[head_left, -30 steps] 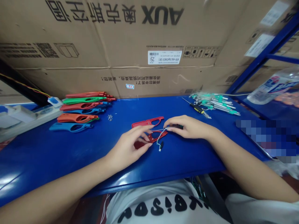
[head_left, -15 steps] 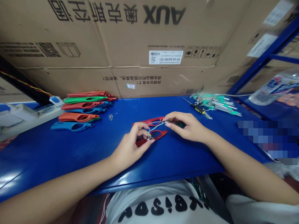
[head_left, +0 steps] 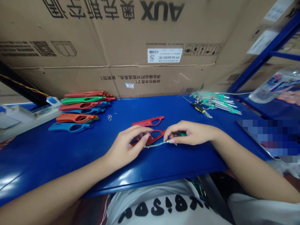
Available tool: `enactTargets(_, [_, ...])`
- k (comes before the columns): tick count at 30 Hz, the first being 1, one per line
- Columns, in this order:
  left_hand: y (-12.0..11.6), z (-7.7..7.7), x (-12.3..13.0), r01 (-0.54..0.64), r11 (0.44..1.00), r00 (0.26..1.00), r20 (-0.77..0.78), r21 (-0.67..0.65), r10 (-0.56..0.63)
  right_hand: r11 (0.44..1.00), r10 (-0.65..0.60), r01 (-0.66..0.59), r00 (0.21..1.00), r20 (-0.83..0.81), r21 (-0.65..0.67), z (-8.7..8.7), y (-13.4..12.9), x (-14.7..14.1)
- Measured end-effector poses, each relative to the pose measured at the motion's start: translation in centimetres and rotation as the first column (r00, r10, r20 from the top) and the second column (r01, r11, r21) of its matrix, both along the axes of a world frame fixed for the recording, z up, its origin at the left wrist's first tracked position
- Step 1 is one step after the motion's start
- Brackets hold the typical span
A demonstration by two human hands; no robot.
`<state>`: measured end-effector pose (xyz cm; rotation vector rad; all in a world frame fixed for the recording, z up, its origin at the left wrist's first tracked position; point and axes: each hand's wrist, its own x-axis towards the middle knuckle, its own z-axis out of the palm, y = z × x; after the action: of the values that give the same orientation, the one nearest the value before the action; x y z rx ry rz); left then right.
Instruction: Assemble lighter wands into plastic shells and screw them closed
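My left hand (head_left: 128, 142) is closed at the left end of thin white and green wires (head_left: 156, 144), over a red plastic shell half (head_left: 156, 135) with an oval loop. Its fingertips pinch at the wires' end; the exact grip is partly hidden. My right hand (head_left: 187, 132) pinches the metal end of a green part (head_left: 182, 133), where the wires run in. The second red shell half (head_left: 150, 121) lies flat on the blue table just beyond both hands, touched by neither.
Red, green, orange and blue shells (head_left: 75, 117) are stacked at the left, near small screws (head_left: 109, 117) and a power strip (head_left: 44, 113). At the back right lie a screwdriver (head_left: 198, 107) and green-ended metal rods (head_left: 217, 101). A large carton (head_left: 112, 37) stands behind.
Both hands have moved slightly toward me, bringing the wires and green part from between the shell halves to the near side of the closer one. The farther half is now uncovered.
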<state>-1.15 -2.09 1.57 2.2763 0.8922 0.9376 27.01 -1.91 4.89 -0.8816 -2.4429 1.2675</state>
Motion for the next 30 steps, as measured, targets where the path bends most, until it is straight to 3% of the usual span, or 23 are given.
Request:
enactTargets(5, [0.3,0.1,-0.2,0.102,0.995,0.979,-0.178,0.010,-0.098,0.998,-0.055,0.056,0.998,-0.008,0.029,-0.1,0.4,0.5])
enactTargets(9, [0.2,0.3,-0.4,0.090,0.994,0.935,-0.350,0.061,-0.063,0.994,-0.073,0.070,0.997,0.025,0.086,-0.2,0.7,0.7])
enactTargets(13, [0.2,0.1,-0.7,0.097,0.992,0.905,-0.423,0.085,-0.053,0.983,-0.063,0.060,0.998,0.014,0.174,-0.5,0.9,0.6])
enactTargets(21, [0.8,0.1,-0.8,0.134,0.991,0.933,-0.338,0.021,-0.119,0.975,-0.069,0.056,0.996,0.049,0.215,-0.9,1.1,0.7])
enactTargets(30, [1.6,-0.5,-0.8,0.119,0.992,0.965,-0.231,-0.049,-0.127,0.936,-0.135,0.153,0.988,-0.079,0.316,-0.7,1.1,0.4])
